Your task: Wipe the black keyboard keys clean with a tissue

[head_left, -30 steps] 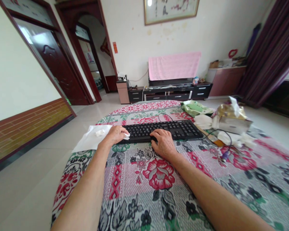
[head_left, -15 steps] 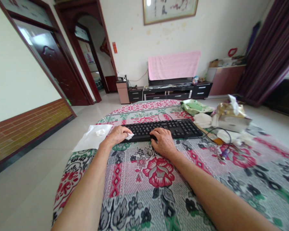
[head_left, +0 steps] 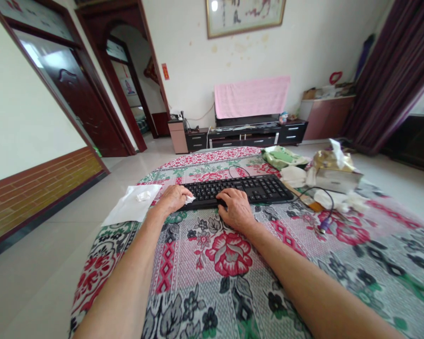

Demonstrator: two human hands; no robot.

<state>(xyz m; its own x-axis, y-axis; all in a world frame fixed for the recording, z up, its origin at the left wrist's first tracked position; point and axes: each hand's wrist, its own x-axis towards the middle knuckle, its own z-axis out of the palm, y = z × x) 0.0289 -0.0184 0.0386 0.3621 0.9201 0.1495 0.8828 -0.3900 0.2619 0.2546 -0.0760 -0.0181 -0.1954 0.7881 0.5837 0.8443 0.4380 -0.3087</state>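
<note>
Though part-hidden, prob. tissue [head_left: 190,200] in L hand [head_left: 172,198] — R hand [head_left: 236,207] on kybd [head_left: 268,189].

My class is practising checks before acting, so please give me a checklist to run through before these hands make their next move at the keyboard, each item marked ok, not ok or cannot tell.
1. Left hand holds the white tissue: ok.
2. Right hand touches the keyboard: ok.
3. Keyboard lies flat on the tablecloth: ok.
4. Purple plug lies loose, connected to nothing: ok.
5. Space beside the keyboard's right end is uncluttered: not ok; the dark cable lies there.
6. White tissue is damp: cannot tell.
</note>
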